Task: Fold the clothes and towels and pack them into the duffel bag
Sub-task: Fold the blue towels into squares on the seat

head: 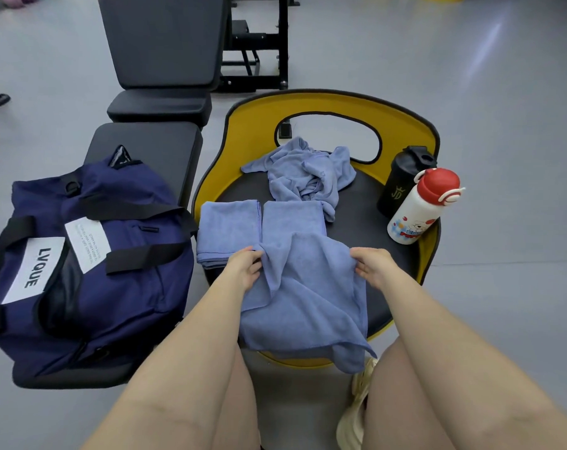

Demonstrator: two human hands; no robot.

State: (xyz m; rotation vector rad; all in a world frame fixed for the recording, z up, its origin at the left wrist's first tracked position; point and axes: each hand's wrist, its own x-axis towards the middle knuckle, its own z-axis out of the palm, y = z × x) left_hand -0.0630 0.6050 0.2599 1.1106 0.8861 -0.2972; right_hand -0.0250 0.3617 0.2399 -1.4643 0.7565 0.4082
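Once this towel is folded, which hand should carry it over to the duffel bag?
Left, probably. The duffel bag sits on the bench on the person's left, right beside the left hand, which already grips the towel. The right hand holds the far edge, near the bottles, and would have to cross over.

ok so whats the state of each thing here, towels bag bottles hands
towel in hands: partly folded
left folded towel: flat
right folded towel: flat
crumpled towel: unfolded
duffel bag: looks closed
black bottle: upright
white bottle: leaning, capped
left hand: gripping towel
right hand: gripping towel
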